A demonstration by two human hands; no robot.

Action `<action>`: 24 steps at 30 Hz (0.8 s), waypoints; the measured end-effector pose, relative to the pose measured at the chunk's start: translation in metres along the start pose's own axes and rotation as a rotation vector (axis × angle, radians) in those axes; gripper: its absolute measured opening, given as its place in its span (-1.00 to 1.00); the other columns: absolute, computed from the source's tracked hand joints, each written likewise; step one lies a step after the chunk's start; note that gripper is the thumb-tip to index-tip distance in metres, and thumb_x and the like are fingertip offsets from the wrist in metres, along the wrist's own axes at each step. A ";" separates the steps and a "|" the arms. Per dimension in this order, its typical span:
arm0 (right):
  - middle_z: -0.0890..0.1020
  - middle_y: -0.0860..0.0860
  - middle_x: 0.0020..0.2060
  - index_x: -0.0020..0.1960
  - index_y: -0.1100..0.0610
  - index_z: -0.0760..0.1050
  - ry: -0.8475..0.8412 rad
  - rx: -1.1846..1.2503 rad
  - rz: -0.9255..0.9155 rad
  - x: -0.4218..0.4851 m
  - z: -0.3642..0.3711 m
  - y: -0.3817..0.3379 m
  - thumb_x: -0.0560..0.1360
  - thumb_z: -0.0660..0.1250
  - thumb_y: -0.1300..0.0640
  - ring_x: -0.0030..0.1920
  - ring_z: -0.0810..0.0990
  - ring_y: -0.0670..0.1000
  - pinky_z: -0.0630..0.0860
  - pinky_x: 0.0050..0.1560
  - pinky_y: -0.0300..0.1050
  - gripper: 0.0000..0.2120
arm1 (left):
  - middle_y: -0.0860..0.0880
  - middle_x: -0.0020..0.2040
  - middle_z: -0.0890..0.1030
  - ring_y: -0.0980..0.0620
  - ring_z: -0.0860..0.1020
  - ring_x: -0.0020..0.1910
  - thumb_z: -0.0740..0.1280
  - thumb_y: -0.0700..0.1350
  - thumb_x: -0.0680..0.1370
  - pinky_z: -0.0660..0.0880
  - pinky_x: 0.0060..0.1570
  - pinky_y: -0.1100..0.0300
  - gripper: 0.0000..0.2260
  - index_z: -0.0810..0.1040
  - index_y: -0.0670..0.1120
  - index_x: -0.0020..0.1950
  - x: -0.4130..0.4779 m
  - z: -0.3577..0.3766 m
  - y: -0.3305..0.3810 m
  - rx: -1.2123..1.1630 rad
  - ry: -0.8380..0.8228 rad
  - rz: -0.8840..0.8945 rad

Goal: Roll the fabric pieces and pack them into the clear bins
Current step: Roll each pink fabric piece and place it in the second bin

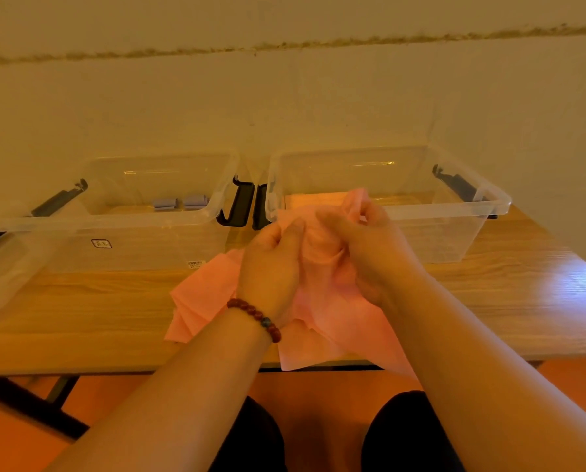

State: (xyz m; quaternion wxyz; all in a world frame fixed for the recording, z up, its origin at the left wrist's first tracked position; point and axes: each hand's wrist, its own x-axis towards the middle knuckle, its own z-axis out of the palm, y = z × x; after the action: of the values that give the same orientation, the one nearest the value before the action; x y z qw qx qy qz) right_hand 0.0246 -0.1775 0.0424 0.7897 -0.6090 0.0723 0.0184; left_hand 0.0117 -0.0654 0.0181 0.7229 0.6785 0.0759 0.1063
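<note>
We've got the pink fabric (325,321) bunched up, left hand (271,264) and right hand (363,240) both clenched into it. It hangs below our fingers (369,214) and trails back onto the surface (489,301), crumpled, with no clear long axis. The right clear bin (489,206) sits just beyond our right fingers; the left clear bin (114,223), farther off, holds two grey rolls (179,202).
</note>
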 end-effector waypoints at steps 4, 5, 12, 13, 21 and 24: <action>0.59 0.02 0.08 0.35 0.04 0.39 0.088 -0.267 -0.147 -0.001 -0.007 0.006 0.53 0.33 0.25 0.04 0.59 0.03 0.59 -0.01 0.01 -0.59 | 0.07 -0.18 0.56 0.19 0.51 -0.20 0.17 -0.01 0.63 0.44 -0.23 0.34 -0.80 0.52 0.01 -0.13 0.002 0.004 0.003 0.167 0.183 0.251; 0.60 0.01 0.03 0.30 0.06 0.43 0.108 -0.336 -0.173 -0.002 -0.010 0.006 0.53 0.30 0.27 -0.01 0.58 0.01 0.58 -0.06 -0.01 -0.64 | 0.09 -0.20 0.53 0.26 0.47 -0.23 0.17 -0.02 0.64 0.41 -0.26 0.43 -0.79 0.48 0.03 -0.16 0.004 0.004 0.005 0.210 0.200 0.293; 0.61 0.13 -0.27 -0.11 0.16 0.58 0.132 -0.148 -0.071 -0.007 -0.025 -0.004 0.55 0.17 0.38 -0.28 0.58 0.08 0.62 -0.18 0.12 -0.75 | 0.20 -0.22 0.54 0.31 0.48 -0.23 0.24 -0.02 0.61 0.43 -0.19 0.32 -0.81 0.50 0.18 -0.18 0.023 -0.007 0.012 0.250 0.146 0.369; 0.61 0.12 -0.28 -0.13 0.13 0.56 0.109 -0.081 -0.030 -0.007 -0.025 -0.007 0.58 0.18 0.36 -0.27 0.59 0.08 0.63 -0.14 0.10 -0.75 | 0.21 -0.29 0.52 0.31 0.46 -0.30 0.25 -0.01 0.60 0.40 -0.25 0.33 -0.82 0.53 0.13 -0.18 0.025 -0.009 0.015 0.228 0.130 0.359; 0.64 0.08 -0.43 -0.12 0.17 0.50 -0.051 0.234 0.295 0.003 -0.027 -0.024 0.66 0.11 0.07 -0.42 0.65 0.03 0.61 -0.27 -0.02 -0.70 | -0.26 0.03 0.62 -0.12 0.57 -0.05 0.44 -0.05 0.37 0.55 -0.06 0.02 -0.61 0.59 -0.26 0.09 0.034 -0.026 0.036 -0.152 -0.290 -0.159; 0.60 0.06 -0.43 -0.09 0.21 0.51 0.015 0.273 0.301 0.008 -0.021 -0.025 0.67 0.10 0.05 -0.45 0.59 0.01 0.56 -0.41 -0.11 -0.68 | -0.17 -0.01 0.58 -0.09 0.53 -0.04 0.32 -0.10 0.57 0.51 0.05 -0.08 -0.88 0.57 -0.13 -0.02 0.032 -0.022 0.031 -0.166 -0.193 -0.154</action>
State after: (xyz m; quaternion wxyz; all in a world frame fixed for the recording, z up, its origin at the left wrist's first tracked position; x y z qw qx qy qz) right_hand 0.0340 -0.2051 0.0603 0.8528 -0.4785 0.1703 0.1217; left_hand 0.0355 -0.0341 0.0483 0.7864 0.6157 0.0488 -0.0092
